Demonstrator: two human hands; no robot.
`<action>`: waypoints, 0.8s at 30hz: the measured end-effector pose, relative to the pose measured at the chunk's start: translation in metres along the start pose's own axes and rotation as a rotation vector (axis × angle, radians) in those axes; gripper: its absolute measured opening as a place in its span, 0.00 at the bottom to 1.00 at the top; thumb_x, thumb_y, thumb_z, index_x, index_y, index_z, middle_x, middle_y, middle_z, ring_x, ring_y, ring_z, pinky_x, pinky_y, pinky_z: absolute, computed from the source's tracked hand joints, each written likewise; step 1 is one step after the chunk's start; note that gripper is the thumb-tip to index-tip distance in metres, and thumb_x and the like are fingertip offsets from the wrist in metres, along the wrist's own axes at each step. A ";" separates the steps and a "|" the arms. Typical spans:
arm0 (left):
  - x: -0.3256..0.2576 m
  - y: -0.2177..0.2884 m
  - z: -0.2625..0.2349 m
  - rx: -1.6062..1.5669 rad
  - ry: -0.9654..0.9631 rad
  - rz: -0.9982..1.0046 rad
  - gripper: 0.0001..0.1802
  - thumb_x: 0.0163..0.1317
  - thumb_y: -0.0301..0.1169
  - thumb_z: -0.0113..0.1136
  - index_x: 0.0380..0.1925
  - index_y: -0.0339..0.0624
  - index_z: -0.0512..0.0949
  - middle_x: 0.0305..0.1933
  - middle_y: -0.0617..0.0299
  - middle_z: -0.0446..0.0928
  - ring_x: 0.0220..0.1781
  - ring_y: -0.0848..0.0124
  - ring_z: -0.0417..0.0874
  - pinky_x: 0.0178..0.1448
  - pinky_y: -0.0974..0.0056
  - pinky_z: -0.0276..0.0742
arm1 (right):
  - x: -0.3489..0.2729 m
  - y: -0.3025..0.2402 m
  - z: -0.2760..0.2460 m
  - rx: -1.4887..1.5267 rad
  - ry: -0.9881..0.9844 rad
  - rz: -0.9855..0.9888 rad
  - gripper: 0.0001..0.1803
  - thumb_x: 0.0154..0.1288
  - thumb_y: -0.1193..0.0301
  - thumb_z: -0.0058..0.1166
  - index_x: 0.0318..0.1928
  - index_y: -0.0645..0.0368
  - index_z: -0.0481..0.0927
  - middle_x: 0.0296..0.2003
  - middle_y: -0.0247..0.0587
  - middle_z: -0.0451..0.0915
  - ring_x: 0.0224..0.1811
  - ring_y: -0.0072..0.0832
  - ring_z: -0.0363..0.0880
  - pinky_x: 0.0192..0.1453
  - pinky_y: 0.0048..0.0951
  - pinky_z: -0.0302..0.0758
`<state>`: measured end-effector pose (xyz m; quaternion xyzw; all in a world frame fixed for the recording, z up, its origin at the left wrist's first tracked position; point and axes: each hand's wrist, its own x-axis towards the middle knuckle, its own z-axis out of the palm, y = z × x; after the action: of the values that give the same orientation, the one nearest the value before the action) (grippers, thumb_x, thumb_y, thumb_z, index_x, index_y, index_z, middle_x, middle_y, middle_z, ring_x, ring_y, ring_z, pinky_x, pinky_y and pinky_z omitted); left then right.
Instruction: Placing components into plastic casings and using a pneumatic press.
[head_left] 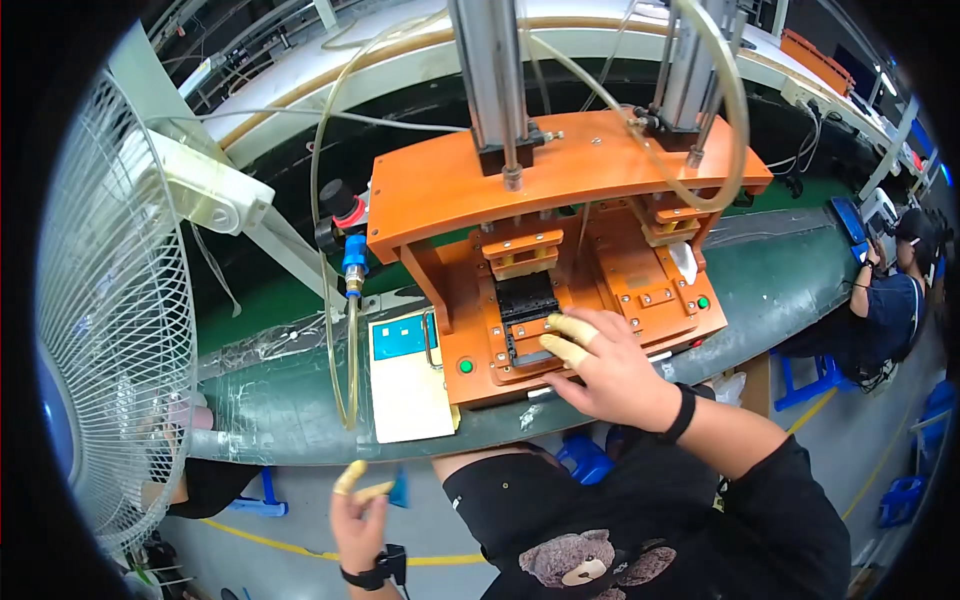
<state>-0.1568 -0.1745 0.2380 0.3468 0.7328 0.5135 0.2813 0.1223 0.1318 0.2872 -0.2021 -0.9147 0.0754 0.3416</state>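
Observation:
An orange two-station press stands on the green bench in front of me. In its left station lies a black rectangular part, seated in a fixture beneath the press head. My right hand reaches over the fixture's near right edge, fingers stretched and thumb apart, two fingertips in pale finger cots by the black part. Whether they touch it, I cannot tell. Low on the left, off the bench, my left hand pinches a small blue piece like film; finger cots cover its fingers too.
A cream sheet with a blue patch lies left of the press. Green buttons sit on the press base. A hose hangs beside the sheet. A white fan stands far left; another person sits at right.

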 end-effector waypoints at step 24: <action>0.260 0.136 0.219 1.248 -0.326 0.526 0.21 0.66 0.34 0.53 0.59 0.51 0.74 0.62 0.55 0.76 0.65 0.57 0.73 0.67 0.59 0.71 | -0.249 0.189 -0.153 1.228 1.227 1.040 0.14 0.75 0.64 0.50 0.52 0.61 0.77 0.41 0.36 0.81 0.41 0.28 0.80 0.53 0.31 0.75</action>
<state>-0.1151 0.1862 0.2835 0.6822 0.7311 -0.0111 0.0022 0.4531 0.1985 0.2024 -0.3687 -0.1827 0.5556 0.7225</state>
